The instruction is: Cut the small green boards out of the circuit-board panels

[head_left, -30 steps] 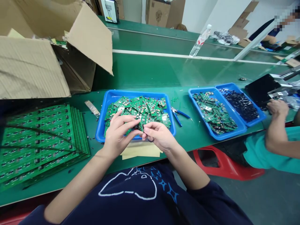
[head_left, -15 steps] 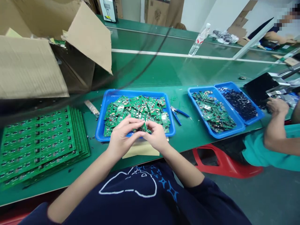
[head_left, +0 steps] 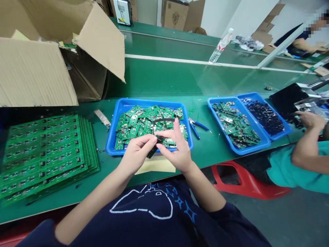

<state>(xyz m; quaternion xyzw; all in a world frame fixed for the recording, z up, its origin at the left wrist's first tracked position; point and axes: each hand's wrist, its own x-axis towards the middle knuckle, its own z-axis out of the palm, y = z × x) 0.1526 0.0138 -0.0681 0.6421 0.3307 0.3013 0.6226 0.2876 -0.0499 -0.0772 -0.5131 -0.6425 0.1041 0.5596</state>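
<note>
My left hand [head_left: 136, 151] pinches a small dark green circuit board [head_left: 152, 151] between thumb and fingertips, tilted above the front of a blue tray [head_left: 111, 145]. Beside it is my right hand [head_left: 180, 148], its index finger raised and its thumb spread near the board's edge. A thin dark strip [head_left: 164, 120] spans from above the board to the right index fingertip; whether it is attached cannot be made out. Loose small circuit boards [head_left: 144, 115] fill the tray behind my hands.
Stacked green circuit panels [head_left: 46, 154] lie left, below an open cardboard box [head_left: 36, 72]. Blue-handled cutters [head_left: 196, 127] sit right of my tray. Farther right are a tray of boards [head_left: 235, 125], a tray of black parts [head_left: 264, 116], and a co-worker's hand [head_left: 311, 121].
My hands have come apart slightly. The right index finger has lifted, the small board has tipped downward, and a dark strip now shows above it.
</note>
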